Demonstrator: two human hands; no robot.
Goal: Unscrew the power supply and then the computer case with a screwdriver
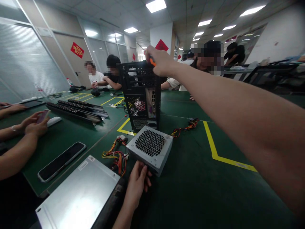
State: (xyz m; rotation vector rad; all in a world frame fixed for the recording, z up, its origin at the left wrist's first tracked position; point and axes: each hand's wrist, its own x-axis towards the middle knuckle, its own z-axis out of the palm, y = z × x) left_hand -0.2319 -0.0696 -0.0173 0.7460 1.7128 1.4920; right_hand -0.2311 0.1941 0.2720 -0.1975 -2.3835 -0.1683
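Observation:
My right hand [160, 60] is raised at the top of a black computer case [140, 92], its fingers closed round a screwdriver [152, 61] with an orange and black handle. The case stands upright, with its fan grille and ports facing me. Low in front of it, my left hand [137, 179] has its fingers curled against the near edge of a grey power supply unit [164, 149]. That unit lies with its honeycomb vent up. Coloured cables [116, 156] bunch at its left, and more cables [186, 128] run out behind its right side.
A flat silver metal panel [81, 194] lies at the near left, by a phone [62, 160]. Black metal rails [76, 109] rest farther back. At the left edge another person's hands [35, 125] hold a phone. Yellow tape [213, 143] marks the green table; several people sit beyond.

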